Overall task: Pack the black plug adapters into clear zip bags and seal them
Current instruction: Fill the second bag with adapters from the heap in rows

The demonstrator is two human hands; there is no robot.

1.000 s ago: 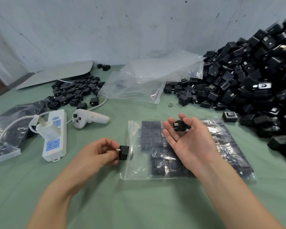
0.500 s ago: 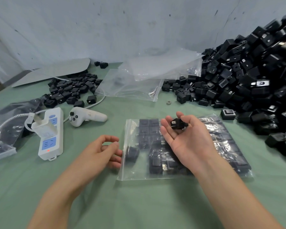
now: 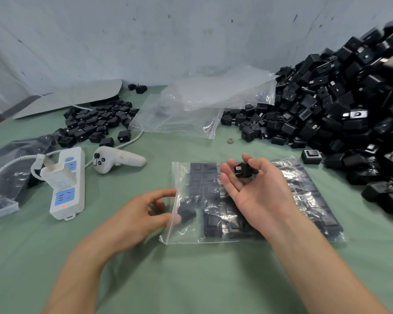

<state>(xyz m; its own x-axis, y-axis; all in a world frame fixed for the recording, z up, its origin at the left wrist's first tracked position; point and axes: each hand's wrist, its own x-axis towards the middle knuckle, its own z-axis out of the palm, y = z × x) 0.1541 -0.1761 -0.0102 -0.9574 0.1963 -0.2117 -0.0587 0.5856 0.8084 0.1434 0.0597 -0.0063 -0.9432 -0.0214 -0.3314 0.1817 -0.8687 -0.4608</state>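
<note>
A clear zip bag (image 3: 182,235) lies flat on the green cloth, packed with rows of black plug adapters, its mouth facing left. One adapter (image 3: 187,213) sits loose just inside that mouth. My left hand (image 3: 141,214) is at the mouth with its fingers loosely curled; one fingertip reaches under the plastic beside the loose adapter. My right hand (image 3: 256,193) hovers palm up over the bag, its fingers curled round a single black plug adapter (image 3: 245,172) with metal prongs showing.
A large heap of black adapters (image 3: 340,109) fills the right side. A smaller pile (image 3: 95,123) lies at the back left. Empty clear bags (image 3: 197,105) lie at the back centre. A white power strip (image 3: 68,189), a white controller (image 3: 116,160) and a packed bag (image 3: 2,184) are at left.
My left hand let go of its adapter, which now lies inside the bag mouth; the fingers stay at the opening. My right hand keeps its adapter, barely moved.
</note>
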